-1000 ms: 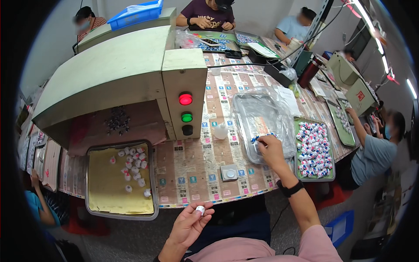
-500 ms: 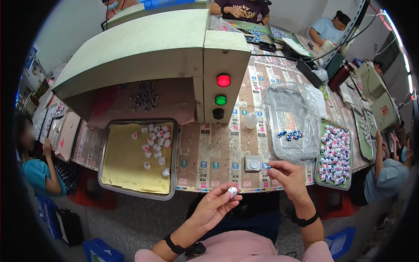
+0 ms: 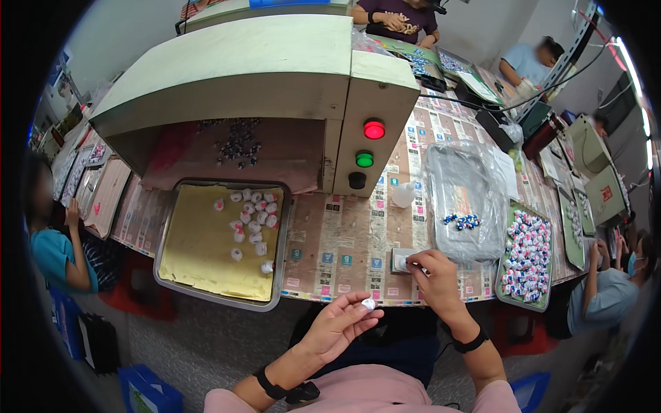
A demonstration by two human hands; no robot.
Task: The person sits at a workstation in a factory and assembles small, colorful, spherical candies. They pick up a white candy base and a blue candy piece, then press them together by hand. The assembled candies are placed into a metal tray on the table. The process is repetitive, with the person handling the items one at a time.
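Note:
My left hand (image 3: 337, 323) is closed in a pinch around a small white rounded piece (image 3: 369, 303), held just off the table's front edge. The fingertips of my right hand (image 3: 435, 277) are pinched together over a small grey square block with a pale round dish (image 3: 399, 261). The small blue piece seen earlier in those fingers is now hidden by them. To the left, a metal tray lined with yellow paper (image 3: 200, 251) bears several white rounded pieces with pink marks (image 3: 256, 227). A few small blue pieces (image 3: 462, 221) lie in a plastic-wrapped tray (image 3: 468, 244) at right.
A cream machine (image 3: 227, 69) with a red light (image 3: 374, 129) and a green light (image 3: 364, 159) stands behind the yellow-lined tray. A white squeeze bottle (image 3: 403, 195) stands near the wrapped tray. A green tray of finished-looking coloured pieces (image 3: 527, 258) sits far right. Other people sit around.
My right hand has moved slightly left and down onto the grey block, taking the blue piece out of sight. My left hand stays nearly still with the white piece. The whole view has shifted slightly.

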